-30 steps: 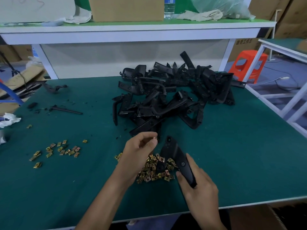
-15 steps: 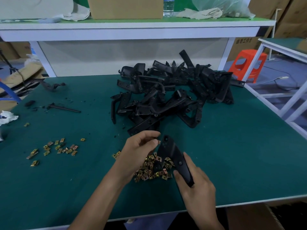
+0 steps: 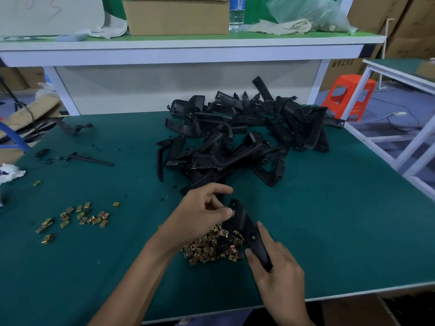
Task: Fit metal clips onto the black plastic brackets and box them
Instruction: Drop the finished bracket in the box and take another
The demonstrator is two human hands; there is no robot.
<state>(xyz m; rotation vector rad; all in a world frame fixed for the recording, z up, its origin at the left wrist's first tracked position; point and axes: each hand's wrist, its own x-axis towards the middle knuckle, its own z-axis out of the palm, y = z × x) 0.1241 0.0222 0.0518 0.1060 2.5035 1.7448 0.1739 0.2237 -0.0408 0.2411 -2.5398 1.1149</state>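
Observation:
My right hand (image 3: 277, 271) grips the lower end of a black plastic bracket (image 3: 249, 229), tilted up and to the left above a heap of brass-coloured metal clips (image 3: 211, 248). At the bracket's upper end my left hand (image 3: 202, 215) has its thumb and curled fingers against the edge; any clip between them is hidden. Behind both hands a big pile of black brackets (image 3: 244, 137) covers the middle of the green table (image 3: 341, 220).
A smaller scatter of clips (image 3: 77, 217) lies at the left. Loose black pieces (image 3: 89, 158) and a crumpled white rag (image 3: 9, 172) sit near the left edge. A raised shelf (image 3: 188, 45) carries a cardboard box (image 3: 176, 15) and a water bottle. An orange stool (image 3: 350, 95) stands right.
My left hand has moved right from beside the bracket onto its upper end. The right hand keeps the same grip on the bracket.

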